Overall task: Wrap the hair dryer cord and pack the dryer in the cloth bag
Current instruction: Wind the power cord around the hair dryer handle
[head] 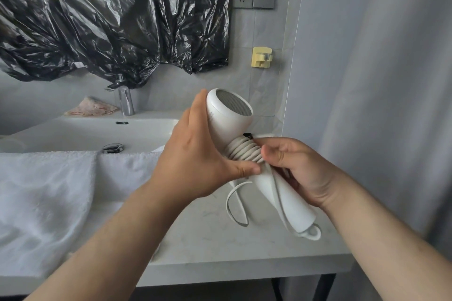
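Head view: both bare arms reached forward and met in the middle, above the tabletop (208,247).
Left hand: the left hand (195,154) was closed round the hair dryer (227,117), with its fingers behind the round head and its thumb pressed on the handle just under the rings.
Right hand: the right hand (300,168) was curled round the handle from the right, with its thumb on the rings.
Hair dryer: it was held in the air and tilted, mesh end up and handle end down.
Cord: the cord (244,151) sat in tight rings at the top of the handle. A loose loop hung below the left hand.
Edges: the tabletop's front edge ran under the forearms. A grey curtain (379,80) hung close on the right.
Room: a white towel (49,190) covered the left part. The sink (85,132) lay behind it. Bare tabletop showed under the dryer.
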`<state>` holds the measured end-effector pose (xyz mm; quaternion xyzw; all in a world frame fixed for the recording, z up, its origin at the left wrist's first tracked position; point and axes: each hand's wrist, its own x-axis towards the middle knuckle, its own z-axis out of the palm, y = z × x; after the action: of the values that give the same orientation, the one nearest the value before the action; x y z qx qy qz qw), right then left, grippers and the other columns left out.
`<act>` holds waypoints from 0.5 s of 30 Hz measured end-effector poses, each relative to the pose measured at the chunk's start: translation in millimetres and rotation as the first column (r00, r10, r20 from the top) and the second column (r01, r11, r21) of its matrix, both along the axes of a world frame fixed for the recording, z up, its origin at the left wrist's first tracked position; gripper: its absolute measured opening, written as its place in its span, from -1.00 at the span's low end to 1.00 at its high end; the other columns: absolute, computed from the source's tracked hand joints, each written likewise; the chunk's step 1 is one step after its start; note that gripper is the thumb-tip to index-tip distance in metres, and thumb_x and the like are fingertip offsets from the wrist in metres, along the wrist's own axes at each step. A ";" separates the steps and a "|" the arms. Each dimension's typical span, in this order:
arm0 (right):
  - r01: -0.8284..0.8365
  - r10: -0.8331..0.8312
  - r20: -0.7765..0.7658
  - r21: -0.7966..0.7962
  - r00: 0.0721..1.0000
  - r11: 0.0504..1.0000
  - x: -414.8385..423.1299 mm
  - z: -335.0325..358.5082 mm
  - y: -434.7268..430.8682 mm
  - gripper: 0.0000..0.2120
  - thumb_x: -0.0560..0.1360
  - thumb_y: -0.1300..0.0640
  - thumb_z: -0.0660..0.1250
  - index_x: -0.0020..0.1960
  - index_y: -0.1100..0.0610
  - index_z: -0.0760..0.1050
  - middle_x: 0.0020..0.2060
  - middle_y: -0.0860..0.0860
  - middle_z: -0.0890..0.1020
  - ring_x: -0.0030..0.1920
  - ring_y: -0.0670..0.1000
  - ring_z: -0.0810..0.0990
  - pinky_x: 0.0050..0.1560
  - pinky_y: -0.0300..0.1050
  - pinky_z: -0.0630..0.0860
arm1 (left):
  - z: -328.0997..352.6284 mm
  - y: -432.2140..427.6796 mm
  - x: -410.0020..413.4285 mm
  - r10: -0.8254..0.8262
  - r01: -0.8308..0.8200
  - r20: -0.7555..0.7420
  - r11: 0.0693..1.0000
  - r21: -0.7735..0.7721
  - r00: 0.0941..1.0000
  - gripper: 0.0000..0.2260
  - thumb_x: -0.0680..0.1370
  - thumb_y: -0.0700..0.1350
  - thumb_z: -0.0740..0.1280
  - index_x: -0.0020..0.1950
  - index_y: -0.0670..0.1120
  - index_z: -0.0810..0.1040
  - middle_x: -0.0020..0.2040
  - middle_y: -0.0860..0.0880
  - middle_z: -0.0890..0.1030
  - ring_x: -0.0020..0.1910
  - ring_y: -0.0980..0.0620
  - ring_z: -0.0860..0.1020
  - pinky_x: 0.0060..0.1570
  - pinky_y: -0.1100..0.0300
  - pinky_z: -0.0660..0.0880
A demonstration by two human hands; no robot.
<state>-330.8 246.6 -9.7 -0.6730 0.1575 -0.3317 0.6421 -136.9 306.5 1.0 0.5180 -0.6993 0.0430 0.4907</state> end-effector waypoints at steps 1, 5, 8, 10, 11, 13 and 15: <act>0.006 -0.007 -0.022 -0.029 1.000 1.000 0.5 0.5 0.7 -0.61 0.39 0.00 0.41 0.12 0.22 0.62 -0.21 0.09 0.67 -0.24 0.03 0.61 -0.31 -0.18 0.46 | -0.3 0.4 -0.7 0.012 -0.012 0.012 1.000 -0.002 1.000 0.27 0.03 0.48 0.46 0.56 -0.12 0.11 0.40 -0.06 0.41 0.39 -0.06 0.40 0.38 0.01 0.37; 0.022 -0.022 -0.024 -0.015 0.999 1.000 -2.4 0.2 3.4 -0.60 0.39 0.05 0.31 0.14 0.26 0.56 -0.44 -0.07 0.58 -0.55 -0.20 0.44 -0.60 -0.40 0.26 | 1.5 3.2 -6.3 0.020 -0.020 0.085 1.000 -0.002 0.996 0.32 0.05 0.47 0.40 0.59 -0.21 0.00 0.49 -0.11 0.29 0.47 -0.04 0.28 0.41 0.19 0.21; 0.027 -0.027 -0.018 -0.001 0.999 1.000 -4.0 -2.1 3.8 -0.59 0.36 0.04 0.32 0.13 0.25 0.57 -0.45 -0.06 0.57 -0.59 -0.21 0.43 -0.63 -0.42 0.25 | 2.1 -0.8 -7.2 -0.024 0.026 0.080 0.999 -0.020 0.997 0.20 0.11 0.39 0.48 0.54 -0.22 0.12 0.37 -0.08 0.39 0.35 -0.10 0.39 0.35 -0.02 0.38; 0.020 -0.021 -0.036 -0.029 0.999 0.999 -3.9 -5.7 1.5 -0.63 0.39 0.00 0.38 0.10 0.20 0.60 -0.45 -0.06 0.55 -0.58 -0.21 0.40 -0.63 -0.40 0.23 | 1.1 -3.6 -6.1 -0.044 0.046 0.067 0.998 -0.034 0.997 0.14 0.13 0.35 0.52 0.51 -0.21 0.17 0.32 -0.05 0.42 0.30 -0.10 0.42 0.28 -0.07 0.41; 0.027 -0.028 -0.042 -0.032 0.999 0.999 -3.0 -5.7 2.0 -0.65 0.42 -0.01 0.39 0.09 0.19 0.61 -0.45 -0.06 0.54 -0.57 -0.20 0.39 -0.62 -0.39 0.23 | 0.2 -4.1 -5.6 -0.051 0.053 0.053 0.998 -0.038 0.997 0.12 0.14 0.34 0.53 0.50 -0.20 0.19 0.31 -0.05 0.43 0.29 -0.10 0.43 0.27 -0.07 0.42; 0.041 -0.042 -0.038 -0.020 0.998 0.999 -2.0 -6.0 1.7 -0.68 0.46 0.01 0.34 0.08 0.22 0.61 -0.42 -0.04 0.59 -0.52 -0.18 0.46 -0.56 -0.37 0.31 | -0.9 -3.2 -5.6 -0.069 0.069 0.006 0.997 -0.041 0.998 0.07 0.13 0.32 0.54 0.48 -0.16 0.22 0.27 -0.03 0.44 0.27 -0.09 0.45 0.24 -0.07 0.44; 0.035 -0.035 -0.001 -0.007 0.999 0.999 0.0 -4.9 1.1 -0.61 0.43 -0.01 0.37 0.10 0.27 0.61 -0.26 0.06 0.68 -0.32 -0.08 0.62 -0.35 -0.31 0.49 | -0.4 -1.9 -6.3 -0.088 0.086 -0.058 0.996 -0.036 0.994 0.01 0.13 0.29 0.54 0.44 -0.08 0.25 0.24 0.00 0.46 0.25 -0.05 0.46 0.23 -0.06 0.46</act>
<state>-330.8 247.7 -14.6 -0.6725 0.1685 -0.3428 0.6339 -143.2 304.6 0.6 0.4798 -0.7053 0.0178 0.5216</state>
